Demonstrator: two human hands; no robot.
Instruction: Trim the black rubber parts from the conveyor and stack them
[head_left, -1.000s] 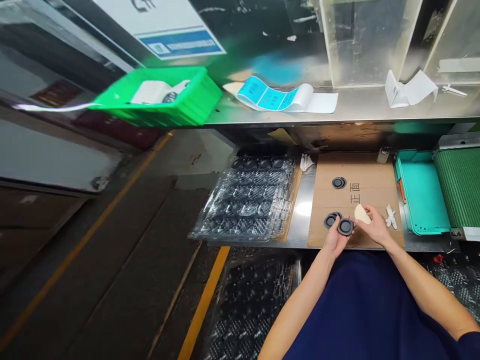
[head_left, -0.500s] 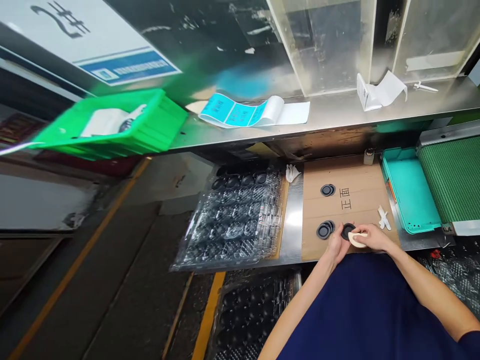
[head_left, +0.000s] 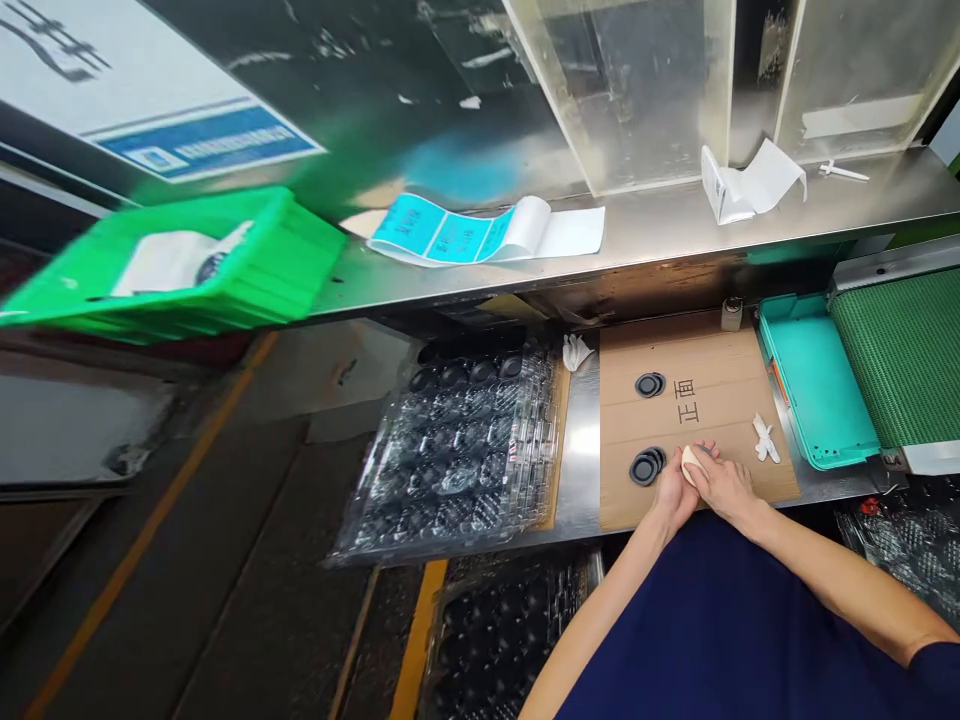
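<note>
Both hands [head_left: 699, 482] meet, fingers [head_left: 709, 467] curled around the cream pad [head_left: 691, 463].

"正面" on cardboard sheet [head_left: 720, 365]; "#" beside cut-off character on white-blue sign [head_left: 172, 85]; blue labels [head_left: 442, 236] too blurred.

Glare whitens the bench [head_left: 582, 440] by the left edge of the cardboard [head_left: 630, 345]. The floor [head_left: 232, 580] is dim, the green bin [head_left: 296, 265] blurred.
</note>
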